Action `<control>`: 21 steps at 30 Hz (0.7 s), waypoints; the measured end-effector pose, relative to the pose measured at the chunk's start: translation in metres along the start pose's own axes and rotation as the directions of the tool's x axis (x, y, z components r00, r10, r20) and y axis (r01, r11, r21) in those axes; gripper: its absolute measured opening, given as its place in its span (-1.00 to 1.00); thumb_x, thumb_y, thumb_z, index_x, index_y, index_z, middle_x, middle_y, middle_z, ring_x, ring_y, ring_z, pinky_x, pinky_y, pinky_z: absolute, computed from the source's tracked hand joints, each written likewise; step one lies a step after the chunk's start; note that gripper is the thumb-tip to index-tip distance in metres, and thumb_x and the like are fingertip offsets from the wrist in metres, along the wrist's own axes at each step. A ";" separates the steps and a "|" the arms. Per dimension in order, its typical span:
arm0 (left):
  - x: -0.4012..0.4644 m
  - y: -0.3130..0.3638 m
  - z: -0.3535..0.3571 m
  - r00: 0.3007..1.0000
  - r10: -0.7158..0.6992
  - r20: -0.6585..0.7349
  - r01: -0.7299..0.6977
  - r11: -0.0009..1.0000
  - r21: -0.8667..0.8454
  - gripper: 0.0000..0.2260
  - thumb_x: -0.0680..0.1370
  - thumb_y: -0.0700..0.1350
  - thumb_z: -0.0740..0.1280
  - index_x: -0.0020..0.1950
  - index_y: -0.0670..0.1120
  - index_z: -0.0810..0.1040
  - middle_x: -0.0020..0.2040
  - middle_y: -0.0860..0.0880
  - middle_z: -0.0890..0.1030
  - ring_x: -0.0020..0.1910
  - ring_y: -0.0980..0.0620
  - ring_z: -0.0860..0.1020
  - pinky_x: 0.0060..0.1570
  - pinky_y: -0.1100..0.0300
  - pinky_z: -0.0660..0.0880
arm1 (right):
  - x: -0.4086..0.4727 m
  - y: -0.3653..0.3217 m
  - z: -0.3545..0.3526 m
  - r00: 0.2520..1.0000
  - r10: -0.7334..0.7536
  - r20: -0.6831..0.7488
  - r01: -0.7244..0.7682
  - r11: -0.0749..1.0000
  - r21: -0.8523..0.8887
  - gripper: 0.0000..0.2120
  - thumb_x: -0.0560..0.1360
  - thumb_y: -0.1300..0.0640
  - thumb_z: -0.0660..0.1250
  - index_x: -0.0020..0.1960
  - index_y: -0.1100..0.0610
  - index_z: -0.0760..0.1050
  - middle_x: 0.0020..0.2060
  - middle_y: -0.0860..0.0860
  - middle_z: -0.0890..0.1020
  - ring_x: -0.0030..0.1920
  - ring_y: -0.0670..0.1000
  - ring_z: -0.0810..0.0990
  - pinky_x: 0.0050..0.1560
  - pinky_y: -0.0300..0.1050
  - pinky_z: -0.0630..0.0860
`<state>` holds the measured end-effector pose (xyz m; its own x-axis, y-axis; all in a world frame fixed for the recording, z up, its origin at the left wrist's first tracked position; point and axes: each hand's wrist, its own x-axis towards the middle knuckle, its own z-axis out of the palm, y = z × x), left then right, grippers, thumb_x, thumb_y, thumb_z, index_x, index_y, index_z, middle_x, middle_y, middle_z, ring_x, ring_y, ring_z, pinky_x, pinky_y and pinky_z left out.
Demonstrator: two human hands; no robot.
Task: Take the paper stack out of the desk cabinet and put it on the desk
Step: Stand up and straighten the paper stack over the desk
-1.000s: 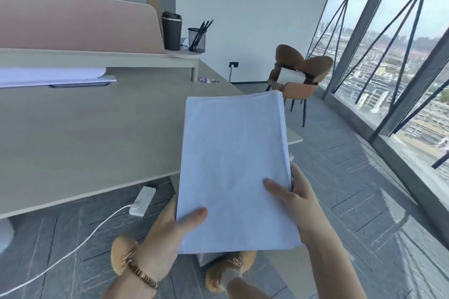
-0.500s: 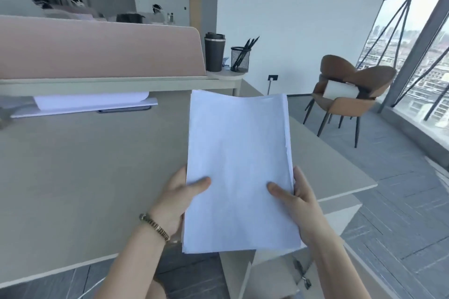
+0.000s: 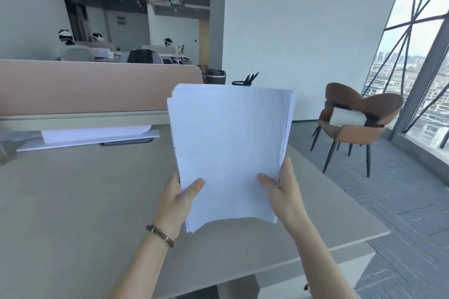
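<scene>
1. White paper stack (image 3: 230,150) is held up above the tabletop (image 3: 73,201), tilted towards the camera; bottom edge sags between the two grips and does not touch the surface. Cabinet not in view.
2. Left side first: a flat white item (image 3: 92,137) lies at the back of the tabletop under the pink divider (image 3: 97,87). Bare surface in front of it, so I'd judge there is plenty of landing room.
3. Left hand (image 3: 175,201) pinches the lower left edge, thumb on the front sheet, fingers hidden behind.
4. Right hand (image 3: 286,192) does the same on the lower right edge; thumb on front, fingers behind, cannot see them.
5. Step in hand, as I read it: lay the stack down. Suggest lowering the bottom edge to the surface first, then tipping the top away until flat.
6. Top sheets are fanned at the upper corners. Keep both pinches on until it lies flat, else sheets may slide.
7. Stay clear of the right-hand table edge.
</scene>
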<state>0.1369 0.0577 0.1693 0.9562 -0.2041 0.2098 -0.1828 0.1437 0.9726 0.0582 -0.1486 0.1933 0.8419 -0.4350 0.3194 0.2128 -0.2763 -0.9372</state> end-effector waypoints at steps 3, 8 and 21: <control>0.002 -0.005 -0.001 0.998 -0.062 -0.033 0.062 0.998 -0.010 -0.74 0.36 -0.10 0.47 0.03 0.03 0.64 -0.01 0.05 0.75 0.07 -0.10 0.69 0.02 -0.01 0.61 | 0.004 0.002 0.000 1.000 -0.022 0.019 0.022 1.000 0.011 -0.69 0.58 0.19 0.32 0.11 -0.23 0.41 0.06 -0.18 0.64 0.11 -0.05 0.65 0.16 0.15 0.61; 0.008 0.008 -0.002 1.000 -0.004 0.003 0.004 1.000 0.015 -0.79 0.45 -0.18 0.52 0.05 0.02 0.67 0.00 0.06 0.75 0.04 0.02 0.70 -0.03 0.13 0.59 | 0.014 -0.007 0.000 0.997 -0.083 0.001 0.083 0.991 0.106 -0.71 0.58 0.08 0.37 0.20 -0.22 0.42 0.10 -0.23 0.63 0.14 -0.17 0.64 0.17 0.05 0.61; 0.031 0.016 0.020 0.984 0.139 -0.107 -0.138 0.990 0.017 -0.76 0.45 -0.18 0.52 0.11 -0.07 0.65 0.02 0.03 0.74 0.02 0.07 0.70 0.06 0.05 0.62 | 0.039 -0.034 0.000 0.985 -0.138 -0.108 0.152 0.979 0.137 -0.89 0.59 0.05 0.33 0.07 0.01 0.44 0.11 0.14 0.61 0.11 0.16 0.64 0.18 0.30 0.55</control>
<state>0.1592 0.0342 0.1937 0.9404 -0.0773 0.3311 -0.3168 0.1540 0.9359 0.0840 -0.1559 0.2372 0.7461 -0.4825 0.4588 0.4045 -0.2189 -0.8880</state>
